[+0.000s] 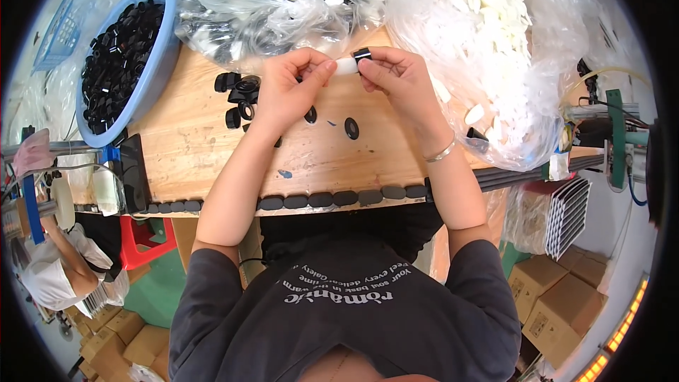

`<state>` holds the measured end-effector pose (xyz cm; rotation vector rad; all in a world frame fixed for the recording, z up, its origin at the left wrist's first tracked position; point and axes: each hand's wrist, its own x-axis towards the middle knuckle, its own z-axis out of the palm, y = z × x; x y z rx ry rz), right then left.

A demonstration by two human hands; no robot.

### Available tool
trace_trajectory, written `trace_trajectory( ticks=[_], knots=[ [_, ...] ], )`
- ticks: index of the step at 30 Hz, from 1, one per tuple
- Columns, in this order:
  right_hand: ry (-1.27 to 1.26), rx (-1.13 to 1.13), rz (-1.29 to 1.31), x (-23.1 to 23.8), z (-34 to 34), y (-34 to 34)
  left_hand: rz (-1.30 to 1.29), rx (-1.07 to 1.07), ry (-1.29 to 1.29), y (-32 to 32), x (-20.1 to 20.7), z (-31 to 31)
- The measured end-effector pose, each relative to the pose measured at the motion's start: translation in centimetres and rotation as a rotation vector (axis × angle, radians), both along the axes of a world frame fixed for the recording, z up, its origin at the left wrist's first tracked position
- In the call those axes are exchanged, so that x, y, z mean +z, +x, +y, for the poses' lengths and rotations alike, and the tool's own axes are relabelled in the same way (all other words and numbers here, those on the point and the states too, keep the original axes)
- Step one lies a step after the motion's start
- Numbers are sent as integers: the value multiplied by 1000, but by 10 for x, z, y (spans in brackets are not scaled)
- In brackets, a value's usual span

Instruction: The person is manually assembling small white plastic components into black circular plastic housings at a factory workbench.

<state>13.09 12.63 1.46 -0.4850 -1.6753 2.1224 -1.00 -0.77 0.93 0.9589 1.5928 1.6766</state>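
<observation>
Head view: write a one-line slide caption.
Both hands, left hand and right hand, join a white plug and black ring above a wooden table.

My bench is a pale wooden table (212, 148) with a row of dark oval pads (332, 199) along its near edge. On it, at my far left, sits a blue basin (157, 64) full of black caps. Loose black rings (240, 95) lie scattered on the wood below my hands. Across the back slump clear plastic bags, one with black and white pieces (269, 0), one with white pieces (495, 42).
</observation>
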Motion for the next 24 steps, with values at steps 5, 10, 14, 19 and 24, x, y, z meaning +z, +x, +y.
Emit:
trace_trajectory(
  ticks=[5,10,14,19,24],
  knots=[
    [-207,-92,84,5,-12,-5,95,83,85,9,-2,1],
    [-53,-21,109,0,-14,-7,114,69,66,11,-1,0],
    [-14,-6,95,1,-14,-6,269,84,74,8,-3,0],
    [60,-36,115,10,-26,-8,421,205,226,11,-5,-1],
    [-112,-31,163,4,-31,-11,159,287,275,25,-3,0]
  ],
)
